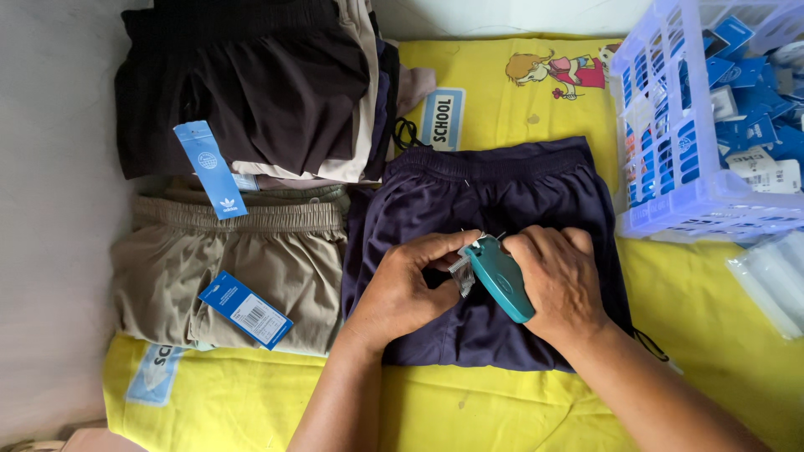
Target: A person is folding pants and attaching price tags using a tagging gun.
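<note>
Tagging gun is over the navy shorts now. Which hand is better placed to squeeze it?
Right. The right hand already grips the teal tagging gun, its tip at the navy shorts. The left hand is pinching the fabric and a small tag at the tip.

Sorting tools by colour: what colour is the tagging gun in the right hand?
Teal, seen in the head view: the tagging gun sits in the right hand.
</note>
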